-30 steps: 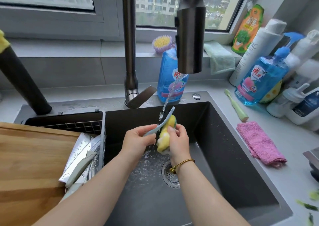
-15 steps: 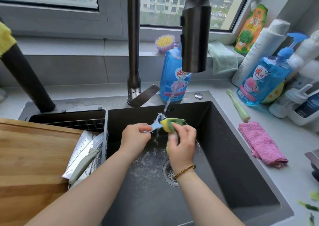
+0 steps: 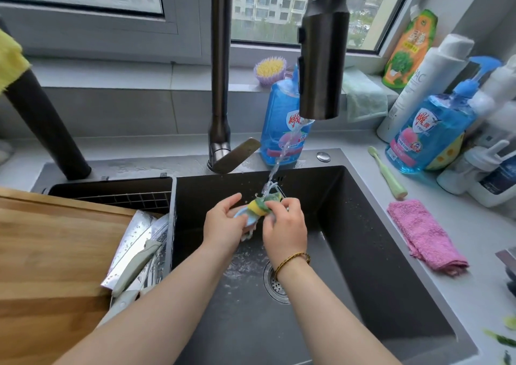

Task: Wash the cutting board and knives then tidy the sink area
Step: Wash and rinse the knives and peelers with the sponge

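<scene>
Kit: Since half a second ago the sponge (image 3: 261, 206) has shifted. It was bunched at the head of the peeler (image 3: 242, 216); now it's wrapped round the middle. Hands are a touch closer together, under the stream (image 3: 279, 158).

Sam: Grips?

Kit: Left hand (image 3: 223, 225) is curled round the blue handle, index finger lying straighter on top. Right hand (image 3: 284, 225) is clamped on the sponge, pinching it onto the peeler.

Sam: Task items?

Kit: The knives (image 3: 134, 253) lie in the drain rack (image 3: 120, 197) at the left of the sink (image 3: 363, 239), blades beaded with water. The cutting board (image 3: 50, 253) is just beside them, further left. No hand is on either.

Sam: Handling?

Kit: My read is that the peeler is light and stiff, and slick while soapy. Hold it by the handle and keep the sponge hand off the blade end.

Sam: Knives?

Kit: Stiff, thin, wet, sharp. Take each by its pale handle, edge away from the palm. They overlap, so lift the top one first.

Sam: Board?

Kit: Thick wood, probably heavy and rigid, and slippery once wet. Use two hands on opposite edges. It looks wider than the basin, so it will likely need tilting in.
</scene>
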The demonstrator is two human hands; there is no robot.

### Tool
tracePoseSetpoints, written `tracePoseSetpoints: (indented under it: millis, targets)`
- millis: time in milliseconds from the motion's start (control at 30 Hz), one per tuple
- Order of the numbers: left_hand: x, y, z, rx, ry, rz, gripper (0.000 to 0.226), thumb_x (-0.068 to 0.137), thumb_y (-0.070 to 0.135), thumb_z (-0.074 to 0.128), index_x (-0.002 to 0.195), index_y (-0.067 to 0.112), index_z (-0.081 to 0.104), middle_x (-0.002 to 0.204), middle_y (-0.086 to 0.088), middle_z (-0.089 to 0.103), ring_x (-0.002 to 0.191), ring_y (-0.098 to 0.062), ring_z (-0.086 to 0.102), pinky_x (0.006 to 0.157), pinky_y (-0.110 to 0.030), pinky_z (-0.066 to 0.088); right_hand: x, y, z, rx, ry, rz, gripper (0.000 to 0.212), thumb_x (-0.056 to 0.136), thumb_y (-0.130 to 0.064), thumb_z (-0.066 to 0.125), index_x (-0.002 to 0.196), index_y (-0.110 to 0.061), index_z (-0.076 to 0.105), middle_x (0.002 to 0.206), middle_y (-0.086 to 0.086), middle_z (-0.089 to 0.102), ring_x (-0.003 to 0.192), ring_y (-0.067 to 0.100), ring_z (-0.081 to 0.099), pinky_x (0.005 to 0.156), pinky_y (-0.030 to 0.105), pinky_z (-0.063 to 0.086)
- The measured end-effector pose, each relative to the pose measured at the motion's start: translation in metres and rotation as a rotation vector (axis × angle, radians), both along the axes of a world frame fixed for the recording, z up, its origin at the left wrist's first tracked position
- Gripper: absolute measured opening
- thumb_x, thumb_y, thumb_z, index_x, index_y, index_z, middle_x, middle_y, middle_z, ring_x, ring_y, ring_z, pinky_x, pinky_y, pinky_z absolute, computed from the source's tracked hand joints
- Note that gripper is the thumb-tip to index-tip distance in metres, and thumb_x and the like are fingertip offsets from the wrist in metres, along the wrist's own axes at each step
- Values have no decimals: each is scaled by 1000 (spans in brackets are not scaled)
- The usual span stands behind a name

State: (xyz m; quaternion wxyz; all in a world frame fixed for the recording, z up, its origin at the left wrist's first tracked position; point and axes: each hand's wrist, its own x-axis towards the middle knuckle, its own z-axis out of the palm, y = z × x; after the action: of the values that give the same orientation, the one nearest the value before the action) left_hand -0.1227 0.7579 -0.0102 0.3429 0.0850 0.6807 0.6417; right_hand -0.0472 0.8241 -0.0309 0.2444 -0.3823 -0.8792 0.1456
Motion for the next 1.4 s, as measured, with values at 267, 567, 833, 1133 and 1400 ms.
tracePoseSetpoints:
  millis: [267,567,833,1133,1400]
  targets:
    - [-4,-5,-6,-56,147,24,39,87,-10,47,123,3,55,111,-10,60,99,-22,59,83,-29,49,-3,3,12,-49,-44,9,21,78,-6,55,91,-9,70,92,14,58,77,27,59,67,33,55]
    - [-13,-20,-17,-182,293,36,34,86,-9,47,113,6,64,109,-8,65,97,-19,59,88,-29,49,4,16,12,-77,133,37,23,78,-1,57,98,-1,70,97,21,56,85,34,57,75,36,51]
    - [-11,-20,-13,-171,324,38,34,85,-9,47,110,7,65,101,-5,65,97,-18,59,97,-40,47,9,14,-7,-299,-34,50,36,91,-14,47,126,-14,56,115,5,43,109,19,48,87,18,39]
    - [-7,-18,-15,-153,317,31,34,85,-8,47,109,7,66,97,0,63,98,-18,60,95,-39,48,4,23,2,-195,-68,45,37,91,-16,48,128,-16,53,123,7,42,111,19,46,94,24,41]
    - [-5,-22,-23,-172,286,25,34,86,-7,47,110,8,66,101,-1,63,95,-16,59,91,-33,49,5,29,10,-288,70,-28,32,88,-13,52,119,-12,61,115,7,44,103,19,50,80,18,38]
